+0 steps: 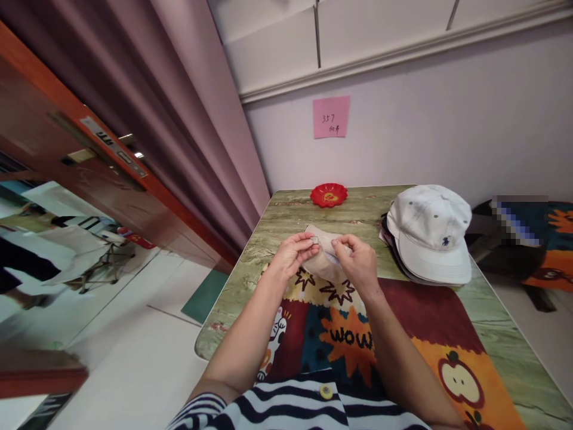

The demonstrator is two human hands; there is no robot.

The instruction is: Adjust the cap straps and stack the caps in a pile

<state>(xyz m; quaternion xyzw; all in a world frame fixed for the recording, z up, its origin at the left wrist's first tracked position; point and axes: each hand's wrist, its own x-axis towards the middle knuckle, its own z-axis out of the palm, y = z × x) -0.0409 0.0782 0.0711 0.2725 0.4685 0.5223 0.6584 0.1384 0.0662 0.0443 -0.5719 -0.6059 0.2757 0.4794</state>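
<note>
Over the middle of the table, a beige cap (327, 270) is held between my two hands, much of it covered by the fingers. My left hand (293, 254) pinches its edge, close to a small metal buckle (315, 240). On the other side, my right hand (357, 257) is closed on the fabric with thumb and forefinger. To the right stands a stack of caps, with a white cap (432, 227) bearing a small dark emblem on top and darker brims showing beneath it.
A red scalloped dish (329, 195) sits at the back of the wood-patterned table (237, 298). A colourful printed mat (313, 346) lies under my forearms. Left are a purple curtain (197, 119) and a wooden door (89, 149); a pink note (331, 117) is on the wall.
</note>
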